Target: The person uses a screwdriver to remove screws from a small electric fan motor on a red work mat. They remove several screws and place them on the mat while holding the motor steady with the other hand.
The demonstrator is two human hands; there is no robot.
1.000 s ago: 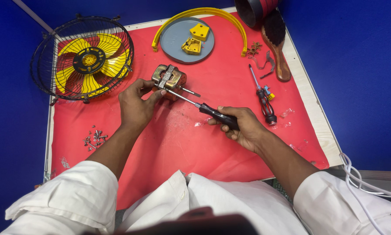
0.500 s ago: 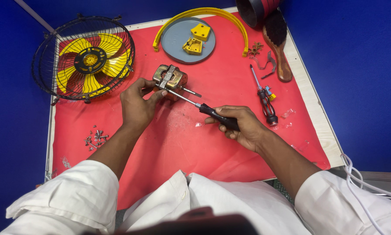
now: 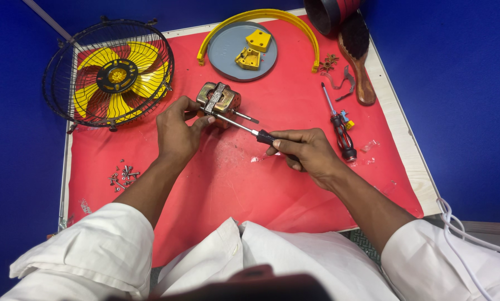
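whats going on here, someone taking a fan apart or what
A person in white sleeves steadies a small fan motor with the left hand and holds a black-handled screwdriver in the right hand, its tip at the motor. The caged yellow fan blade, loose screws and a second screwdriver lie on the red mat.

— What does the person wear?
— A loose white garment. Its wide sleeves are rolled up above the elbows, with soft folds.
— And the left hand (image 3: 177, 131), the right hand (image 3: 308, 153)?
— Both are bare, without gloves or rings.
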